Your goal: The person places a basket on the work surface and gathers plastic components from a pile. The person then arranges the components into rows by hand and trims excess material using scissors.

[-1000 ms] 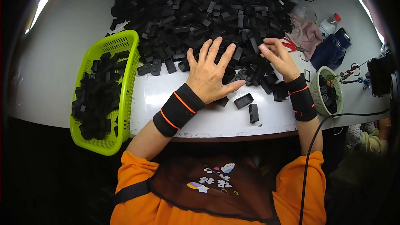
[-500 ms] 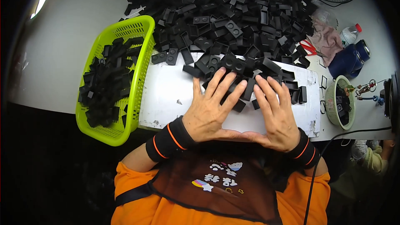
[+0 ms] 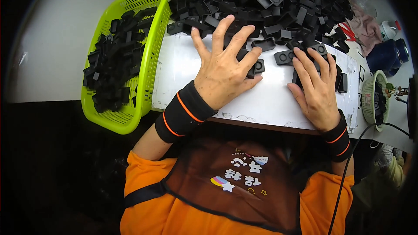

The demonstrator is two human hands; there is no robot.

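Note:
My left hand point(image 3: 227, 63) is spread over several small black rectangular pieces at the near edge of a large pile point(image 3: 244, 4). Some pieces show two round recesses, others a hollow box side. A black piece point(image 3: 259, 66) peeks out beside its thumb. Further right, my right hand point(image 3: 317, 89) lies with fingers apart on more pieces, its fingertips by a two-circle black piece point(image 3: 284, 57). Both hands rest above a white board point(image 3: 196, 93). What lies beneath the palms is hidden.
A lime-green basket point(image 3: 148, 91) of black pieces stands at the left. Along the right are red-handled scissors point(image 3: 347, 31), a pinkish cloth point(image 3: 365, 26), a dark blue flask point(image 3: 385, 56), a clear bottle point(image 3: 389, 29) and a small pale basket point(image 3: 369, 100). A black cable point(image 3: 355, 148) runs down the right.
My hands have moved apart, the left one up and the right one to the right. The pieces between them have spread, baring white board. The whole view has shifted somewhat.

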